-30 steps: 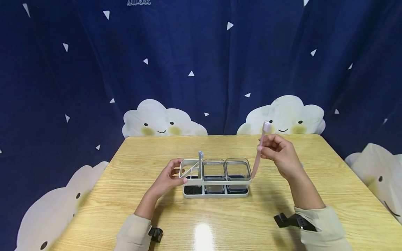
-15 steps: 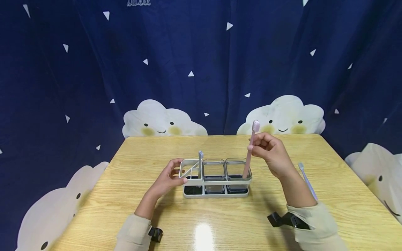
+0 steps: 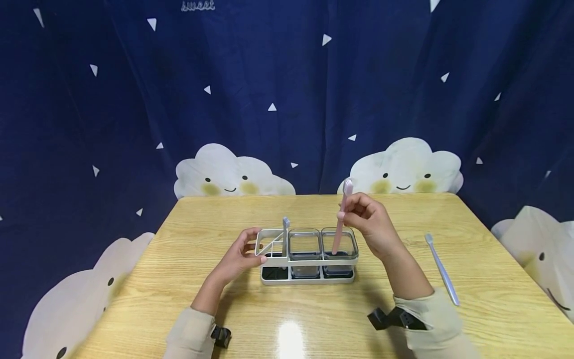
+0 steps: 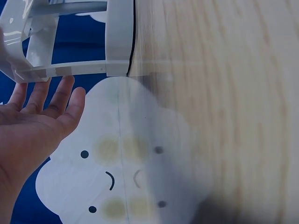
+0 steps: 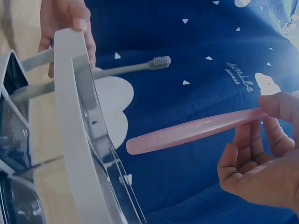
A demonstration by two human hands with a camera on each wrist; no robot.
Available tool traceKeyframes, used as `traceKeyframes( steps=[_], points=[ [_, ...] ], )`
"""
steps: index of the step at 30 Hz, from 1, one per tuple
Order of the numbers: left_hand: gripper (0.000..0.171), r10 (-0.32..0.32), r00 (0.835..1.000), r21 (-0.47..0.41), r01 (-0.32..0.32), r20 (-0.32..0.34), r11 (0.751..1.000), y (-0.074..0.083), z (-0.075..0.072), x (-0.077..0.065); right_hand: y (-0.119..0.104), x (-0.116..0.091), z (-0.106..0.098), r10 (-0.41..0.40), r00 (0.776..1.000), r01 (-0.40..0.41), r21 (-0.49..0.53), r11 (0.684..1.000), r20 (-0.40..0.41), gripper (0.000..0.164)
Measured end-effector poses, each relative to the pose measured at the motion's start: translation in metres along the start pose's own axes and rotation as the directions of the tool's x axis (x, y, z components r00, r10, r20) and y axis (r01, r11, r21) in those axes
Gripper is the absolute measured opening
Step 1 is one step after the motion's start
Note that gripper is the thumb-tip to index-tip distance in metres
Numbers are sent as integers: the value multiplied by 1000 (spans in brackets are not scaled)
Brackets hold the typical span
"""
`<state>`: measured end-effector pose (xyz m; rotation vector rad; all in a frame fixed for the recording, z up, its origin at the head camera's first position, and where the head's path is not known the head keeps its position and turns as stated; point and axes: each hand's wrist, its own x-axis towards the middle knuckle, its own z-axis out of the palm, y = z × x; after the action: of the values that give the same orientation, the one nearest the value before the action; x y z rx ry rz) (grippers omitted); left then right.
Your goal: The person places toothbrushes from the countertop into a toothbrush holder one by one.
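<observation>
My left hand (image 3: 235, 258) grips the left end of a white toothbrush holder (image 3: 309, 262), thumb at the front rail and fingers behind. In the left wrist view its fingers touch the holder's edge. Between thumb and fingers my right hand (image 3: 371, 222) pinches a pink toothbrush (image 3: 339, 233), bristles up. The handle's lower end points down over the right clear cup (image 3: 351, 244); the right wrist view shows that handle (image 5: 196, 130) apart from the rack. A grey-blue toothbrush (image 3: 285, 235) stands upright in the holder's left section, beside the other clear cup (image 3: 305, 243).
Another blue toothbrush (image 3: 441, 269) lies on the wooden table (image 3: 314, 319) to the right of my right forearm. Behind the table's far edge hangs a dark blue curtain (image 3: 251, 75) with white triangles and clouds.
My right hand has carried the pink toothbrush leftward, from beside the holder's right end to over the right cup. The toothbrush on the table has come into sight. My left hand has stayed put.
</observation>
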<state>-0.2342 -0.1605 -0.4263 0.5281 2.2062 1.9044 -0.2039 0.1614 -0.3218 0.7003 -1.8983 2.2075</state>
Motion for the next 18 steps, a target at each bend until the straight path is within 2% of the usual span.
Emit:
traceKeyframes(
  steps=[7,18],
  points=[
    [68,0,1000,5,0,17,1000,23,3,-8,4,4,13,9,1000,-9,16,1000,30,21],
    [69,-9,1000,-1,9,23,1000,24,4,-9,12,8,30,11,999,-13,64,998,38,19]
  ],
)
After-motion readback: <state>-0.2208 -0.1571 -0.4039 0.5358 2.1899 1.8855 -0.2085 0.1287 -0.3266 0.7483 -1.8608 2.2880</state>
